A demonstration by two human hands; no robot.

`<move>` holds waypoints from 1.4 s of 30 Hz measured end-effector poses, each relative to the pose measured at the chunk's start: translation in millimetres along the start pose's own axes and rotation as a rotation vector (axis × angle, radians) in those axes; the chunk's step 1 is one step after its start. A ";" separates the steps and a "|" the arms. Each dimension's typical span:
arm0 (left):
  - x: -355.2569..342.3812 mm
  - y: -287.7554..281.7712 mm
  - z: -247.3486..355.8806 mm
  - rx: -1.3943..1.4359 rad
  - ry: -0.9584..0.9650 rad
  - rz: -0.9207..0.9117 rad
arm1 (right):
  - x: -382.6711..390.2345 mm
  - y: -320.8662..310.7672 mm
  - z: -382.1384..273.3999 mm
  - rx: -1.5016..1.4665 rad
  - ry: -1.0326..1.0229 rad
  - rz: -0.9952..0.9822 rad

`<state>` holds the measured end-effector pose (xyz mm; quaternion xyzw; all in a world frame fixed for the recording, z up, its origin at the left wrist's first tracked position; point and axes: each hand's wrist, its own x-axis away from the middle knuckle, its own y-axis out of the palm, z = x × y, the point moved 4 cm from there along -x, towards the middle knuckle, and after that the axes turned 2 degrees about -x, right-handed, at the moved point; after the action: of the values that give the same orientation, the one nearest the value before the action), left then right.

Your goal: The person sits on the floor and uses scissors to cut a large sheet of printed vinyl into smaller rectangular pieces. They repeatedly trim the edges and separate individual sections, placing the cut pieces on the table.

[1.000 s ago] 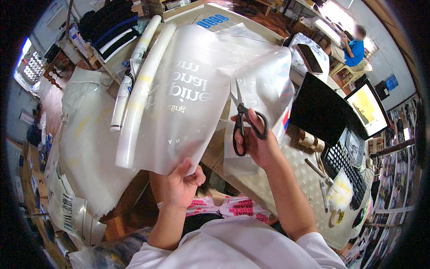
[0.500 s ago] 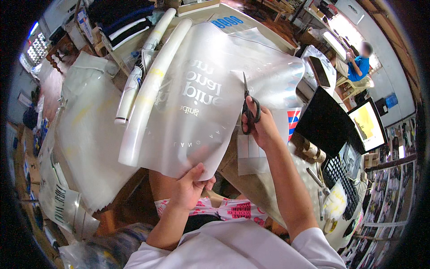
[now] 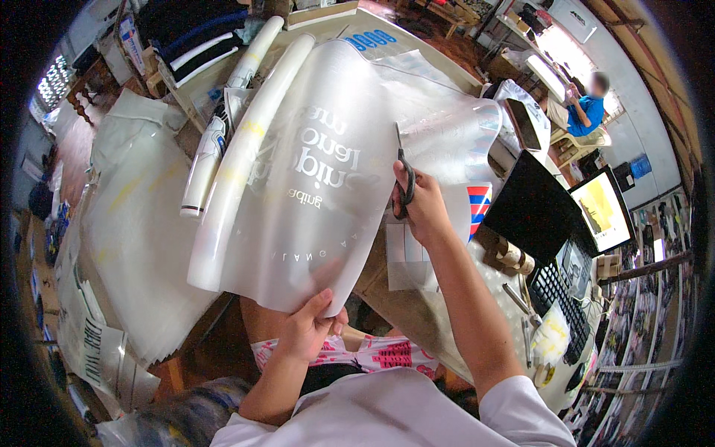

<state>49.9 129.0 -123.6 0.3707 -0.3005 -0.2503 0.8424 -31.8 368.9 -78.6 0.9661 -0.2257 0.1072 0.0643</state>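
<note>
A large translucent film sheet [image 3: 313, 179] with white lettering curves up in front of me. My left hand [image 3: 309, 328] pinches its near bottom corner. My right hand [image 3: 421, 205] grips black-handled scissors [image 3: 402, 182], blades pointing away along the sheet's right edge, cutting into the film. A separated piece of clear film [image 3: 454, 134] curls off to the right of the blades.
White rolls of film [image 3: 231, 141] lie left of the sheet on a worktable [image 3: 417, 313], with more plastic sheets [image 3: 134, 223] piled further left. A black monitor [image 3: 532, 208], keyboard [image 3: 555, 290] and lit screen [image 3: 599, 212] stand right. A person in blue [image 3: 585, 112] sits far back.
My right hand with the scissors has moved forward along the sheet, lengthening the cut. My left hand has kept its hold on the near corner.
</note>
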 end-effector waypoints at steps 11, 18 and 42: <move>2.4 -12.0 -5.3 0.044 0.024 0.117 | -57.1 -1.5 -23.7 0.032 -0.049 0.007; 1.9 -10.7 0.9 0.065 0.023 0.046 | -79.3 -6.6 -35.1 0.059 -0.043 -0.051; -4.3 -16.2 0.7 -0.166 0.007 -0.012 | -98.2 -13.8 -48.1 0.248 -0.146 -0.047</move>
<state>43.3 121.7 -137.1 0.3024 -0.2735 -0.2779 0.8698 -120.1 430.9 -56.3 0.9770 -0.1919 0.0620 -0.0695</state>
